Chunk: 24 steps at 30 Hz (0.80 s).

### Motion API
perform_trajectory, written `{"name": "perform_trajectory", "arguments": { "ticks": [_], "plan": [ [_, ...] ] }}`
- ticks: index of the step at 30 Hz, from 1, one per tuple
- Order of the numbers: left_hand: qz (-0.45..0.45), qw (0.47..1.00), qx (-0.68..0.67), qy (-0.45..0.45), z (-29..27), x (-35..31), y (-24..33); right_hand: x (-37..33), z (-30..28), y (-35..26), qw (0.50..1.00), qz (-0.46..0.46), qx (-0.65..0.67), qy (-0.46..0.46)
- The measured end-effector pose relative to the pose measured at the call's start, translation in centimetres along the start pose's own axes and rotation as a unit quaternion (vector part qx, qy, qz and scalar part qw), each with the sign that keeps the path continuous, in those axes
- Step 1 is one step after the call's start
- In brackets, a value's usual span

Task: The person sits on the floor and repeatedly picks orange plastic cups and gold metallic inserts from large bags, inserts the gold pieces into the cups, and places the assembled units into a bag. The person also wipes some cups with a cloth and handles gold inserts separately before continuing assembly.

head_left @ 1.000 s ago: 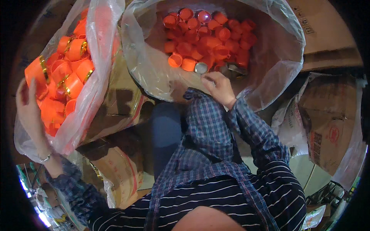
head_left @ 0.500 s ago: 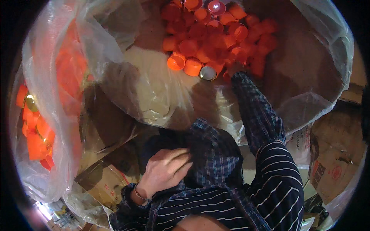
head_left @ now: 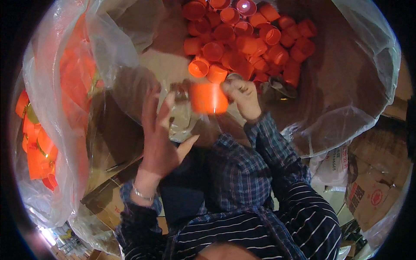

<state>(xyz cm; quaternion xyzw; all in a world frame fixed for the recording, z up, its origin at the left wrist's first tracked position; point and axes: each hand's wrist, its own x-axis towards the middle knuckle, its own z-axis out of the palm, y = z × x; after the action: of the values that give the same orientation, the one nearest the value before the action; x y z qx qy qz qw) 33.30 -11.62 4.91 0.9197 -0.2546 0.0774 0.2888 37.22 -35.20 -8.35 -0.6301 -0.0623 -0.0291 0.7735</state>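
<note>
An orange plastic cup (head_left: 209, 99), slightly blurred, hangs in front of me above the near side of the pile. Its right edge is pinched by my right hand (head_left: 245, 99). Just left of the cup, my left hand (head_left: 161, 134) is raised with fingers and thumb spread, apart from it and holding nothing. Between that hand and the cup is a brownish blur (head_left: 180, 92) that I cannot make out. Beyond both hands lies a heap of similar orange cups (head_left: 247, 43), tumbled at various angles.
The heap lies in a large carton lined with clear plastic film (head_left: 364, 123). At the left, another clear plastic bag (head_left: 76, 173) holds more orange pieces (head_left: 41, 149), some with gold-coloured parts. Cardboard boxes (head_left: 376, 186) and a white printed sack (head_left: 331, 169) stand at the right.
My right hand has drawn back from the heap toward me, bringing an orange cup. My left hand has risen from my lap and spread its fingers beside the cup.
</note>
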Motion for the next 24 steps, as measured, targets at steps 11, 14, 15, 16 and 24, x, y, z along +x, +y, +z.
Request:
{"name": "perform_trajectory", "arguments": {
  "ticks": [11, 14, 15, 16, 24],
  "plan": [
    [-0.26, 0.854, -0.451, 0.002, -0.8, -4.9, 3.8, 3.7, -9.4, 17.9, 0.528, -0.186, -0.812, -0.165],
    [-0.227, 0.901, -0.368, 0.015, 0.0, -4.9, 3.0, 5.3, -11.2, 21.6, 0.456, -0.119, -0.84, -0.271],
    [-0.257, 0.871, -0.417, 0.028, 0.3, -4.8, 2.7, 5.6, -11.3, 21.6, 0.413, -0.06, -0.858, -0.299],
    [-0.281, 0.843, -0.457, 0.022, 0.5, -4.7, 2.3, 5.7, -11.2, 21.1, 0.498, 0.044, -0.812, -0.302],
    [-0.289, 0.739, -0.594, 0.133, 1.5, -5.2, 1.6, -4.1, -10.0, 9.4, 0.691, 0.302, -0.629, -0.189]
  ]
}}
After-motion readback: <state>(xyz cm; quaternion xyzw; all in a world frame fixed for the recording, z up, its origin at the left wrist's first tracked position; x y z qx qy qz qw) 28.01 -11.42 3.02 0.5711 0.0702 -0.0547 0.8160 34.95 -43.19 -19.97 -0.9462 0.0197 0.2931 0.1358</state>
